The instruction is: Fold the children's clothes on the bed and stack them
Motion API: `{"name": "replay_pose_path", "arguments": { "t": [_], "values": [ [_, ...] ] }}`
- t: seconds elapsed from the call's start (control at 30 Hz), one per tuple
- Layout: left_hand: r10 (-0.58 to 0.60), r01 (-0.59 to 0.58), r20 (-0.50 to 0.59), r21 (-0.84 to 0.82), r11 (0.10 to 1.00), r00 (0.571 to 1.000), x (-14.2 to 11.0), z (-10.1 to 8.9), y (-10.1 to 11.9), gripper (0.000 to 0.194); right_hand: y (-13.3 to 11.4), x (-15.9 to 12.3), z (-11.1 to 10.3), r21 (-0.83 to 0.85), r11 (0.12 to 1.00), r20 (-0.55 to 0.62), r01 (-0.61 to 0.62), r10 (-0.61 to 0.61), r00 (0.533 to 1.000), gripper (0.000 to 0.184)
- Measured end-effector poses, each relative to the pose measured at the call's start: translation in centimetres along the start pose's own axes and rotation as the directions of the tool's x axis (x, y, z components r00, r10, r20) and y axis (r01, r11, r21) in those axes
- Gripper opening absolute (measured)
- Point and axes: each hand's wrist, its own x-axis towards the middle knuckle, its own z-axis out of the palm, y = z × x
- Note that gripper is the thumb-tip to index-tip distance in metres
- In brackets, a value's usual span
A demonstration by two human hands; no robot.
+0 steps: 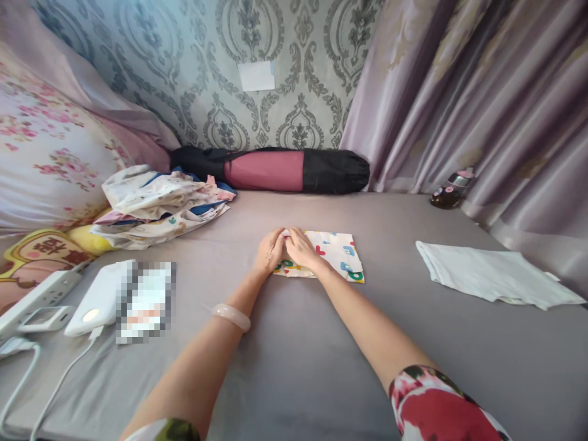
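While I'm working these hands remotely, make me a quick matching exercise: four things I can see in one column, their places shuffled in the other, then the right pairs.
Things
1. Flat white cloth with colourful prints
2. Plain pale folded cloth
3. Long black and pink cylindrical bag
4. Pale, smooth ring-shaped bangle

Places
A. Along the foot of the grey patterned wall
B. Around the left forearm
C. Under the left hand and right hand
D. On the right side, near the mauve curtain

Pairs: 1-C, 2-D, 3-A, 4-B
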Motion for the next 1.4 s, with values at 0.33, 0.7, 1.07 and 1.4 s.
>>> {"name": "replay_pose_path", "arguments": {
  "t": [0.33,0.7,1.07,1.4],
  "values": [
    [0.073,-0.209,0.342,0.38,0.901,0.937,-0.3,1.2,0.4,0.051,3.9,-2.5,0.2,-0.222,0.975,-0.061,0.005,-0.019,0.998,0.056],
    [0.06,-0.211,0.365,0.391,0.896,0.929,-0.2,1.2,0.4,0.063,5.3,-3.6,-0.6,-0.186,0.98,-0.044,-0.074,0.067,0.997,0.056],
    [0.05,-0.235,0.378,0.46,0.856,0.924,-0.1,1.0,0.4,0.071,6.1,-4.8,-1.8,-0.198,0.977,-0.015,-0.08,0.078,0.997,0.055],
    [-0.041,-0.188,0.427,0.481,0.856,0.903,0.5,0.8,0.7,0.069,9.4,-5.1,-3.0,-0.002,0.975,-0.013,-0.22,0.22,0.975,0.057]
  ]
}}
